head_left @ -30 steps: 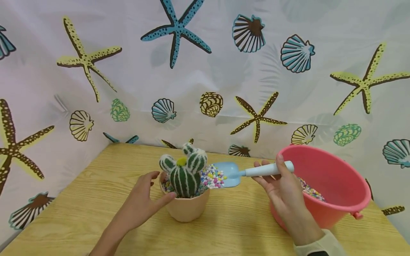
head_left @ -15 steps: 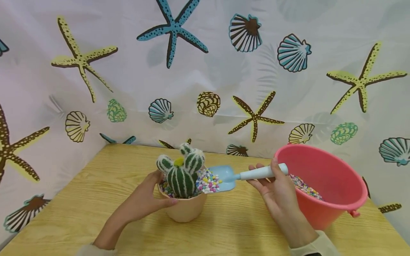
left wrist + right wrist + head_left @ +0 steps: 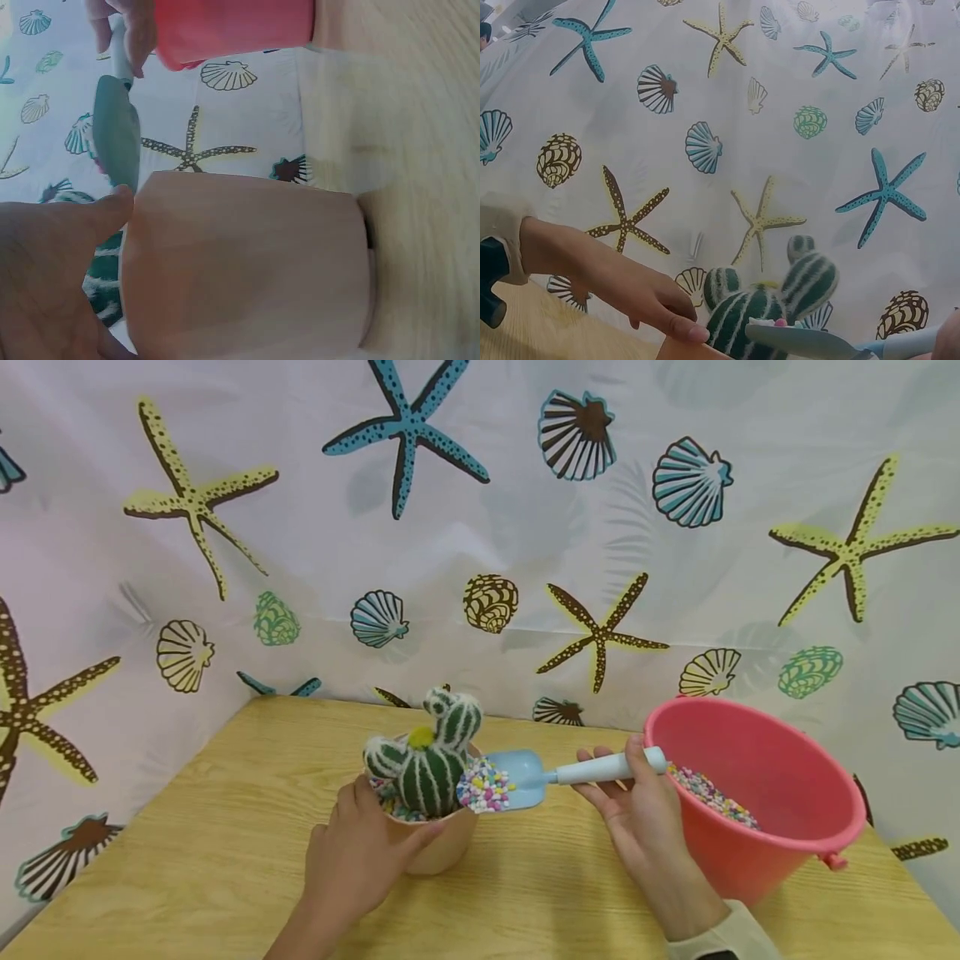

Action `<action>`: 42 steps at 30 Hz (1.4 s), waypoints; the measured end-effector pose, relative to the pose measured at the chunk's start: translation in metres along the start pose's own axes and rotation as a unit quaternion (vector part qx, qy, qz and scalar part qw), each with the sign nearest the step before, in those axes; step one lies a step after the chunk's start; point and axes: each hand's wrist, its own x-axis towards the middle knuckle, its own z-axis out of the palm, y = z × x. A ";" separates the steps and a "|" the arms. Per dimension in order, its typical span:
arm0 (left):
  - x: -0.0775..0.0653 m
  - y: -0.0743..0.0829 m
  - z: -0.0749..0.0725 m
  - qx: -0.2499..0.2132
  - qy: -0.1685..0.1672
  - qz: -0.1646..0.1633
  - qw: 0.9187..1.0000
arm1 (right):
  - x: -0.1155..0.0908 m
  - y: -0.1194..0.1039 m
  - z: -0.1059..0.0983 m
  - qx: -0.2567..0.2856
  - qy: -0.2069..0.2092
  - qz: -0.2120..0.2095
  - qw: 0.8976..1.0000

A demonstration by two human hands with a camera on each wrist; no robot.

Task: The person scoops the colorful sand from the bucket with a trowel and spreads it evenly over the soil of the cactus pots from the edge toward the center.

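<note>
In the head view a knitted-looking green and white cactus [image 3: 431, 781] with a yellow tuft stands in a peach-coloured pot [image 3: 448, 843]. My left hand [image 3: 348, 852] grips this pot at its left side, the thumb along the front near the rim. The left wrist view shows that thumb [image 3: 112, 210] at the rim of the pot. With my right hand [image 3: 645, 827], palm up, I hold a light-blue toy shovel [image 3: 528, 777] by its white handle. Small multicoloured pellets [image 3: 483, 787] are heaped at its tip, which overlaps the pot's right rim beside the cactus.
At the right stands a pink bucket [image 3: 738, 856] with more coloured pellets [image 3: 712, 797] inside. Everything rests on a wood-grain table [image 3: 202, 835]. Behind it hangs a white cloth [image 3: 480, 543] printed with starfish and shells.
My left hand has closed in on the pot and now grips it; the cactus leans more to the left. The shovel has moved a little left, its tip now at the pot's rim.
</note>
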 end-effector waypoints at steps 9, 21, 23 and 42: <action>0.021 -0.028 -0.005 -0.206 -0.087 0.068 0.972 | 0.001 0.002 -0.001 -0.004 0.004 -0.013 1.000; 0.018 -0.026 0.001 -0.128 -0.070 0.022 0.989 | 0.000 0.008 -0.002 0.000 0.018 -0.022 1.000; 0.014 -0.021 0.000 -0.095 -0.064 0.010 0.993 | 0.001 0.010 -0.003 -0.001 0.019 -0.024 1.000; 0.021 -0.043 -0.003 -0.227 -0.134 0.060 0.963 | 0.004 0.017 -0.006 -0.018 0.025 -0.031 0.999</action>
